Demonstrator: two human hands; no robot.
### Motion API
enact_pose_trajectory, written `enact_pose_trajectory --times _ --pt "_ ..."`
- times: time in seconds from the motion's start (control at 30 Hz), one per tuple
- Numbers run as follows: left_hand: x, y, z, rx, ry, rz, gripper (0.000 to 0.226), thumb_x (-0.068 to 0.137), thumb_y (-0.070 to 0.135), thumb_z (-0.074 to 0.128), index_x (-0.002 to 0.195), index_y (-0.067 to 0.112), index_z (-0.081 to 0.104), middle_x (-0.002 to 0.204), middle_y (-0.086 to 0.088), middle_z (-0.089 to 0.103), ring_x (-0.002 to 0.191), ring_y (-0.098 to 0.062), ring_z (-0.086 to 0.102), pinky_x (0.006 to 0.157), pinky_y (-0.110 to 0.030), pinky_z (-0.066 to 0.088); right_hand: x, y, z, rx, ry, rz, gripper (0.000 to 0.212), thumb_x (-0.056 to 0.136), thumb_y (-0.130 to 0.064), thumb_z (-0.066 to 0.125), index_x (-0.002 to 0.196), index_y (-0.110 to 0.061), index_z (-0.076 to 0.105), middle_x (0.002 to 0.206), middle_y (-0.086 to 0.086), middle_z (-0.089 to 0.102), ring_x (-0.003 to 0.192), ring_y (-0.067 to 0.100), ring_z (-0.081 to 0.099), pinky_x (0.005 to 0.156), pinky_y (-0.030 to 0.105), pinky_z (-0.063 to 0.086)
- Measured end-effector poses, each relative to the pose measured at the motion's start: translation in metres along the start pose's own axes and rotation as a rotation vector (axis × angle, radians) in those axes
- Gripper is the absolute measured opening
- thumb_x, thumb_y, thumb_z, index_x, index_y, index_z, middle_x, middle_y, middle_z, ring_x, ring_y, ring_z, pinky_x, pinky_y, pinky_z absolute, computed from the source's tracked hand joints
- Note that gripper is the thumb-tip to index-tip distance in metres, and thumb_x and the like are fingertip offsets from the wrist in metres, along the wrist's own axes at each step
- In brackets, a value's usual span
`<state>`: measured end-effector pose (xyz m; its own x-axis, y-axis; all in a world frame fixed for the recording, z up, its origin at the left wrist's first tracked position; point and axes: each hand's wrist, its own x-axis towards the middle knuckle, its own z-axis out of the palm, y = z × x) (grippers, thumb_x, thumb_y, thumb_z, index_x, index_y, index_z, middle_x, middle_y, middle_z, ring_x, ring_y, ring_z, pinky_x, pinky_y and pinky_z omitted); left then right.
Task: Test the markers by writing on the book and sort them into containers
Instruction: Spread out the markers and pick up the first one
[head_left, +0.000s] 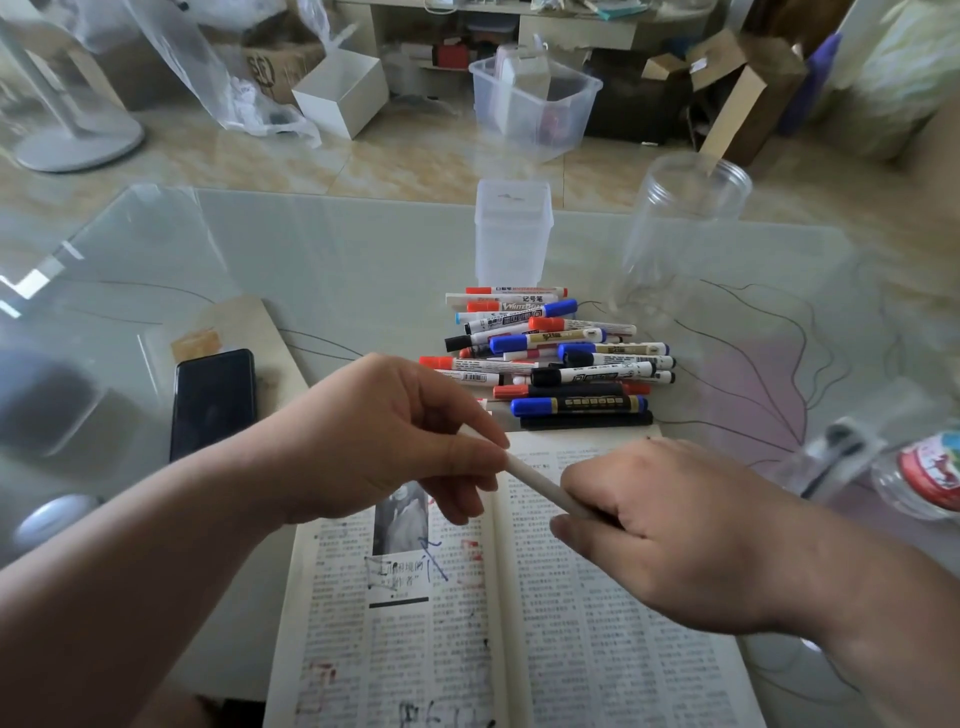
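Over the open printed book (519, 613) on the glass tabletop (337, 270), the left hand (395, 441) pinches one end of a slim white marker (535, 480) and the right hand (675, 519) grips its barrel. This looks like uncapping before a test. Next, the ends need a straight pull apart, then the tip goes to the page.

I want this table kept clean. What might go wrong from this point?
The left hand and right hand both grip a white marker over the book; a sudden pull apart might flick ink. The loosely stacked marker pile could roll on the glass table if bumped.
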<state>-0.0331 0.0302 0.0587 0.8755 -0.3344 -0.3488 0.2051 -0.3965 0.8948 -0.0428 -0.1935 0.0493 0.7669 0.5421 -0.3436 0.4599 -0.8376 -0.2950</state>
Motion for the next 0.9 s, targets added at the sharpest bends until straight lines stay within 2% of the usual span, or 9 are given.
enact_pose_trajectory --times 0.2,0.33,0.47,0.6,0.7,0.8,0.9 --pt "0.001 0.000 0.002 -0.009 0.012 0.008 0.006 0.082 0.015 0.073 0.082 0.011 0.078 0.072 -0.010 0.076 0.062 -0.025 0.074 0.061 -0.026 0.059 0.001 0.000 0.000 0.018 -0.016 0.022 0.045 0.099 -0.057 0.041 0.069 -0.024 0.042 0.068 -0.006 0.052 0.063 0.010 0.048 0.053 0.024 0.028" --pt "0.002 -0.003 0.008 -0.169 0.045 0.012 0.011 0.074 0.020 0.074 0.073 0.010 0.078 0.070 -0.019 0.073 0.056 -0.028 0.071 0.055 -0.028 0.058 0.001 0.000 0.002 0.011 0.001 0.018 0.044 0.099 -0.056 0.042 0.069 -0.024 0.042 0.067 -0.006 0.051 0.062 0.011 0.047 0.053 0.024 0.027" --pt "0.004 -0.005 0.007 -0.253 0.060 0.010 0.013 0.071 0.016 0.074 0.077 0.005 0.078 0.073 -0.023 0.072 0.055 -0.028 0.071 0.054 -0.027 0.057 0.002 0.005 0.007 0.066 0.069 0.001 0.046 0.098 -0.056 0.042 0.070 -0.020 0.044 0.067 -0.005 0.053 0.065 0.014 0.049 0.055 0.027 0.030" --pt "0.002 -0.005 -0.001 -0.201 -0.059 -0.028 0.011 0.077 0.007 0.073 0.085 0.001 0.078 0.077 -0.024 0.073 0.062 -0.030 0.073 0.060 -0.030 0.059 0.003 0.011 0.010 0.253 -0.053 -0.020 0.046 0.099 -0.052 0.051 0.070 -0.017 0.046 0.064 -0.005 0.054 0.058 0.012 0.048 0.056 0.032 0.040" --pt "0.002 -0.005 -0.004 -0.246 -0.126 -0.034 0.017 0.072 0.006 0.074 0.085 -0.005 0.075 0.075 -0.027 0.072 0.061 -0.031 0.073 0.059 -0.033 0.060 0.001 0.014 0.010 0.432 -0.139 -0.055 0.046 0.099 -0.046 0.057 0.069 -0.014 0.045 0.058 -0.008 0.046 0.053 0.006 0.041 0.055 0.034 0.040" --pt "0.001 -0.004 -0.006 -0.280 -0.160 -0.038 0.022 0.068 0.011 0.077 0.083 -0.004 0.075 0.072 -0.025 0.071 0.058 -0.031 0.072 0.056 -0.033 0.059 0.001 0.012 0.010 0.444 -0.161 -0.088 0.046 0.097 -0.049 0.056 0.071 -0.013 0.044 0.059 -0.009 0.043 0.054 0.006 0.040 0.055 0.036 0.040" --pt "-0.001 -0.001 -0.004 -0.229 -0.141 -0.049 0.017 0.070 0.014 0.076 0.081 0.001 0.077 0.072 -0.024 0.072 0.058 -0.032 0.072 0.055 -0.031 0.058 0.001 0.011 0.009 0.452 -0.185 -0.073 0.047 0.099 -0.048 0.055 0.069 -0.014 0.043 0.058 -0.009 0.042 0.054 0.007 0.039 0.055 0.037 0.040"
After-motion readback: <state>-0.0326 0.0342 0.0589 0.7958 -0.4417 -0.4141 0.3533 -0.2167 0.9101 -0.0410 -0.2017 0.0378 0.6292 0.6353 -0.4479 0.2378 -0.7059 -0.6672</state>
